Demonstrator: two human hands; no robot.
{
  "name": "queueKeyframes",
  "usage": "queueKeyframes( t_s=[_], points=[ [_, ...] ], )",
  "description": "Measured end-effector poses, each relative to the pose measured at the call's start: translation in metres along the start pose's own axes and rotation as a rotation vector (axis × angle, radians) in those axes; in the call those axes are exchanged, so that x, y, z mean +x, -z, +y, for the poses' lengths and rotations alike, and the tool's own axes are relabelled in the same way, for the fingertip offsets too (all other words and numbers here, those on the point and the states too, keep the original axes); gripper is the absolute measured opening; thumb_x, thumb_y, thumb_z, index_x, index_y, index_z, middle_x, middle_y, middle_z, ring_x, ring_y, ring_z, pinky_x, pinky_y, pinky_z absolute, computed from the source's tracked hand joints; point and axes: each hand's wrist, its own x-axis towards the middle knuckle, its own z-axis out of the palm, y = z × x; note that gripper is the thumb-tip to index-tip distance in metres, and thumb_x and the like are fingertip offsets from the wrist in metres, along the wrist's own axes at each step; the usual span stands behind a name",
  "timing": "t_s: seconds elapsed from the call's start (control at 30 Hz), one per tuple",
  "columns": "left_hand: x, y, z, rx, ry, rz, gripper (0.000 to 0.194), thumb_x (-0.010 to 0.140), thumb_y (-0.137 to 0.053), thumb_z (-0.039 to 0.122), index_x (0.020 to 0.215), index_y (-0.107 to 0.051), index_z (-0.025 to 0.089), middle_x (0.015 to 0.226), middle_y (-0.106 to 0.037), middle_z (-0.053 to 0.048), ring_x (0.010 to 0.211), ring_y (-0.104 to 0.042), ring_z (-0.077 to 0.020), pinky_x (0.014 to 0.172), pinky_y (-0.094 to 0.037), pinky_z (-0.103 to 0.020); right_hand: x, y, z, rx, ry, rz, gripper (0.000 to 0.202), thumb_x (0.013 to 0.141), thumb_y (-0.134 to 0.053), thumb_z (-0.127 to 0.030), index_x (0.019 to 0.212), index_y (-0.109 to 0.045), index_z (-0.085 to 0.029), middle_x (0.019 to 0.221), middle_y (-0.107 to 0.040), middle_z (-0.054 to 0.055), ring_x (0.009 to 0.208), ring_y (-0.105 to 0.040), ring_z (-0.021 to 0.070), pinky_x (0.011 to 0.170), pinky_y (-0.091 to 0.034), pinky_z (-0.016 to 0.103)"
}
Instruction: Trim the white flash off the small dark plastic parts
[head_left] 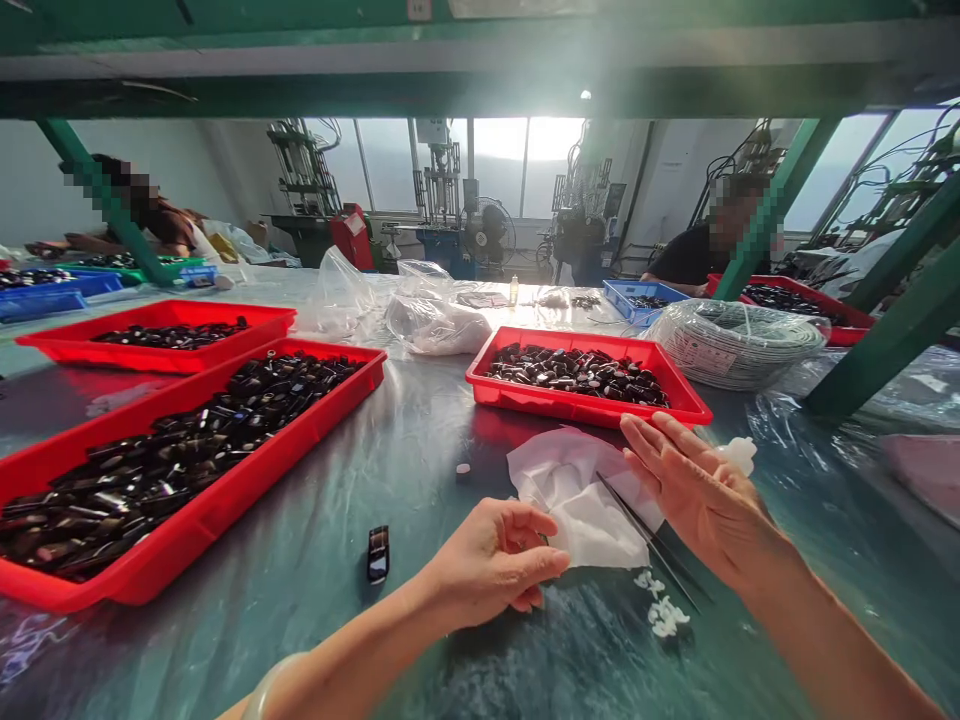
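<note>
My left hand [499, 562] is loosely curled over the table, with a gap between thumb and forefinger and nothing visible in it. To its right, my right hand [694, 475] is held up flat, its fingers stretched out and holding nothing. Between the hands lies a crumpled white cloth or sheet [592, 515], with metal tweezers [645, 530] resting across it. Small white scraps [666, 615] are heaped beside the tweezers. Left of my left hand, one small glossy black part [379, 555] stands apart. A tiny white piece [463, 468] sits farther back.
Red trays [360, 385] of similar dark parts stand at left; another red tray [585, 412] is just beyond my hands. A wrapped cable coil [739, 345] and a green post [862, 360] are at right. A green shelf beam [450, 95] crosses overhead. Two people sit across the table.
</note>
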Motion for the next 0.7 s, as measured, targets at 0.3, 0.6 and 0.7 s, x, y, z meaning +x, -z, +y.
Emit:
queueKeyframes(
  t_s=[0.3, 0.6, 0.7],
  points=[
    [-0.009, 0.036, 0.028, 0.729, -0.256, 0.349, 0.026, 0.078, -0.049, 0.033, 0.076, -0.066, 0.013, 0.061, -0.059, -0.001, 0.055, -0.050, -0.0107, 0.051, -0.036, -0.020, -0.014, -0.006, 0.004, -0.204, -0.187, -0.050, 0.039, 0.067, -0.073, -0.035, 0.104, -0.066, -0.024, 0.110, -0.067, 0.009, 0.103, -0.060, 0.0233, 0.080, -0.050, 0.033],
    [-0.034, 0.081, 0.047, 1.107, -0.043, 0.536, 0.019, 0.070, -0.049, 0.019, 0.072, -0.068, 0.018, 0.073, -0.066, -0.005, 0.073, -0.060, -0.0196, 0.063, -0.040, -0.026, -0.022, -0.012, 0.003, -0.446, -0.218, -0.066, 0.035, 0.059, -0.076, -0.043, 0.088, -0.072, -0.025, 0.096, -0.071, 0.006, 0.076, -0.063, 0.0162, 0.063, -0.048, 0.024],
    [-0.048, 0.081, 0.045, 1.171, 0.019, 0.554, 0.015, 0.068, -0.053, 0.026, 0.070, -0.066, 0.018, 0.070, -0.063, -0.006, 0.075, -0.058, -0.0243, 0.064, -0.040, -0.030, -0.024, -0.011, 0.002, -0.478, -0.208, -0.070, 0.034, 0.058, -0.076, -0.044, 0.086, -0.072, -0.026, 0.091, -0.072, 0.005, 0.071, -0.062, 0.0156, 0.063, -0.048, 0.025]
  ],
)
